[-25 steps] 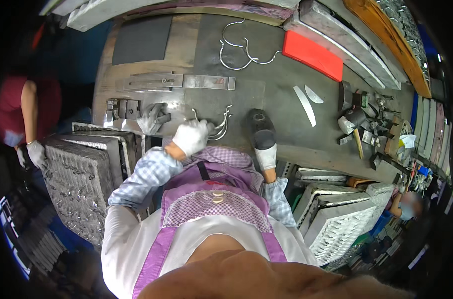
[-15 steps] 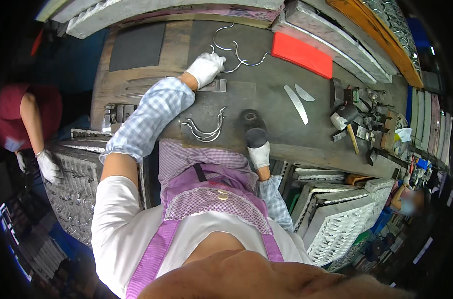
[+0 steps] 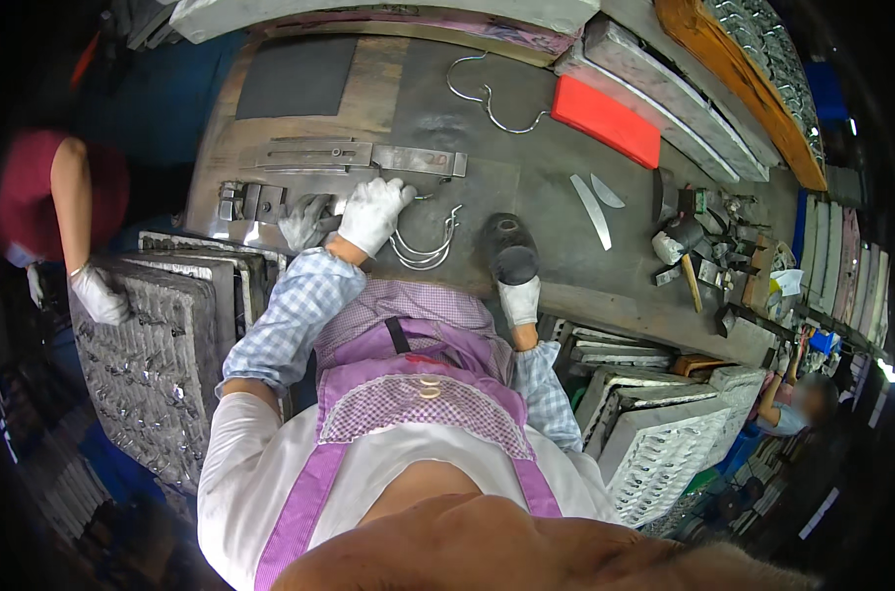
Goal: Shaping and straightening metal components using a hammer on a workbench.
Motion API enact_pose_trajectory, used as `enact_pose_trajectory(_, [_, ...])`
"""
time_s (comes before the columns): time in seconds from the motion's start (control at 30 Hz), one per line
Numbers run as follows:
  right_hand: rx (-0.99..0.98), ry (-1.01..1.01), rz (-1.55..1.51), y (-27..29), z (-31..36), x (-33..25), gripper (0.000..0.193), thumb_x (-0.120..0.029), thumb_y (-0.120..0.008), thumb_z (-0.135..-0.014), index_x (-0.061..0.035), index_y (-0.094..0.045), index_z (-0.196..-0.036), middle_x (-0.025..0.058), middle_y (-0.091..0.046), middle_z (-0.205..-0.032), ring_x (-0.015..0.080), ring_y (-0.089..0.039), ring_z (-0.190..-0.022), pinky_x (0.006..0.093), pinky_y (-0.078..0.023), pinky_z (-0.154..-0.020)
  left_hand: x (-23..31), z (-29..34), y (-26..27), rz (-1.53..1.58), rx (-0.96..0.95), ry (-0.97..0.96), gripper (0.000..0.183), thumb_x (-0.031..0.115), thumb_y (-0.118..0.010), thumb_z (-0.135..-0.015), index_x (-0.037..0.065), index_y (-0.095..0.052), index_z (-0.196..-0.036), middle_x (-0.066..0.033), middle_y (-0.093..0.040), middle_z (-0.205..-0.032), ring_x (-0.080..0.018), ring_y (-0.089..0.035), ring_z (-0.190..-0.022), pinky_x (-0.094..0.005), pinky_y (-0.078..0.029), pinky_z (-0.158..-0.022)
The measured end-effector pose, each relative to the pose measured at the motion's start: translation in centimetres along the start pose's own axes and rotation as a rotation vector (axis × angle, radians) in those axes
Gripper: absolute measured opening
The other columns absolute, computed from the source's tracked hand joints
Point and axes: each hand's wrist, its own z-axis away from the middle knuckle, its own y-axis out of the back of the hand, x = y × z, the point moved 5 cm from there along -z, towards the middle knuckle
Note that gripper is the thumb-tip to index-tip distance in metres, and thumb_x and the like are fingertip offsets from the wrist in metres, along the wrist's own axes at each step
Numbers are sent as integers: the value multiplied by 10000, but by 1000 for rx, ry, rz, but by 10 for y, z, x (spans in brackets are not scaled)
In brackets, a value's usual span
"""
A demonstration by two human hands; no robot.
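- Nearest, the right hand [image 3: 519, 298] in a white glove has its grip closed round the handle of a dark mallet [image 3: 506, 248], head resting on the desk [image 3: 565, 212].
- Beside it, curved metal hooks [image 3: 426, 246] lie stacked, their arcs bowing toward the person, long axis running left to right.
- The left hand [image 3: 371, 212], gloved, rests palm-down at the stack's left end; whether its grip pinches a hook, I cannot tell.
- Judgement: steady one hook flat before striking.
- Farther off, a red block [image 3: 605, 120].
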Motion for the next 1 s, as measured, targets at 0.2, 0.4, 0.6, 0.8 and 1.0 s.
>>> enact_pose_trajectory(0.2, [-32, -33, 76, -4, 0, 1, 221, -244, -647, -836, -37, -709, -883, 177, -700, -900, 305, -692, -864, 374, -541, -738, -5, -2, 6, 195, 23, 19, 228, 77, -544, -767, 142, -623, -971, -65, -564, -841, -270, -583, -805, -404, -489, -697])
enact_pose_trajectory(0.4, [-22, -168, 164, -4, 4, 12, 230, -254, -659, -831, -30, -706, -854, 171, -704, -858, 297, -699, -818, 372, -538, -703, -5, -3, 1, 144, 87, 66, 248, 56, -533, -768, 150, -629, -976, -65, -567, -842, -271, -583, -820, -406, -486, -730])
enact_pose_trajectory(0.6, [10, -97, -31, 16, -8, -51, 207, -215, -704, -809, -12, -701, -846, 145, -711, -816, 250, -696, -745, 349, -526, -666, -21, 6, 10, 704, 454, 11, 191, 129, -574, -866, 72, -638, -1037, -102, -634, -931, -262, -625, -834, -351, -503, -753])
enact_pose_trajectory(0.8, [-91, 395, -58, 60, -17, -161, 125, -156, -676, -867, -31, -665, -869, 81, -677, -877, 208, -596, -649, 322, -490, -573, -46, 30, -37, 1293, -134, 380, 213, 159, -464, -995, 24, -603, -1084, -50, -629, -915, -126, -589, -826, -267, -481, -760])
enact_pose_trajectory(1.0, [-237, 403, 51, 36, -17, -172, 404, -117, -725, -758, 4, -611, -1127, 121, -696, -950, 248, -675, -819, 348, -526, -743, -36, 18, -20, 1052, 104, 156, 158, 78, -519, -942, 37, -617, -1059, -81, -652, -930, -183, -641, -857, -298, -518, -763])
